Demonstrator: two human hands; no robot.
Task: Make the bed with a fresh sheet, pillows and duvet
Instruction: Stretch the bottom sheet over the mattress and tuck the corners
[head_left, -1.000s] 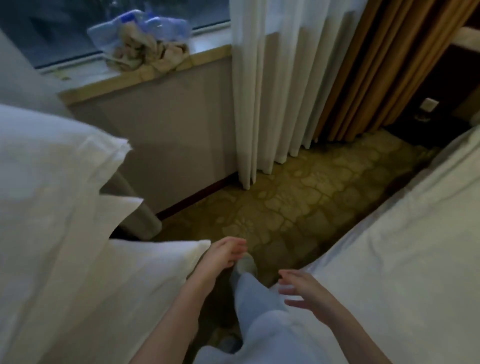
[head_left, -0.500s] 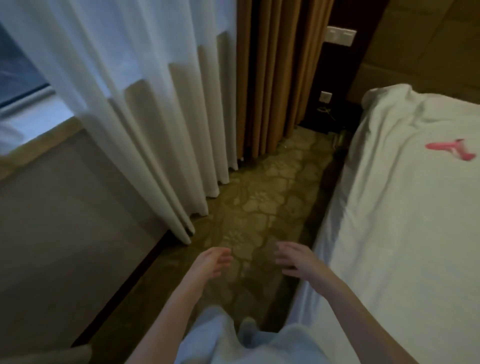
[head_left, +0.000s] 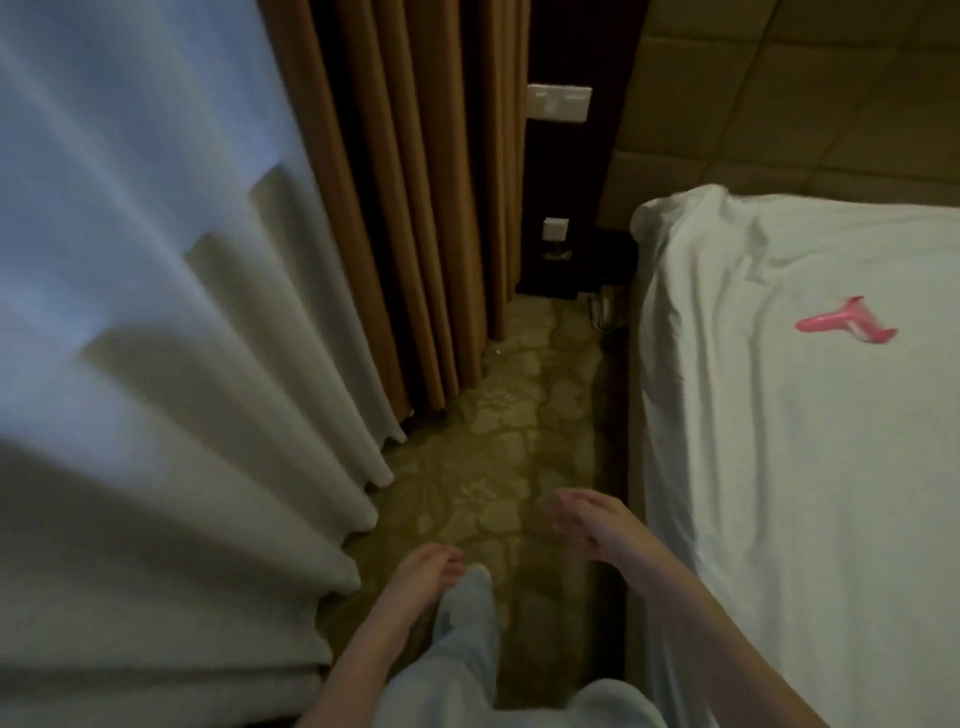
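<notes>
A bed covered in a wrinkled white cotton sheet fills the right side, its near left corner by the padded headboard bunched and rumpled. A small pink plastic object lies on the sheet well in from the left edge, towards the head end; its exact kind is too blurred to tell. Along the bed's left edge runs a strip of olive carpet with a pale floral pattern. A small dark object, indistinct, sits on the carpet by the bed's head corner.

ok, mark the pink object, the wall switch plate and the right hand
pink object (head_left: 844, 327), head view, middle of its body
wall switch plate (head_left: 559, 103), head view, centre of plate
right hand (head_left: 589, 525), head view, back of hand
</notes>
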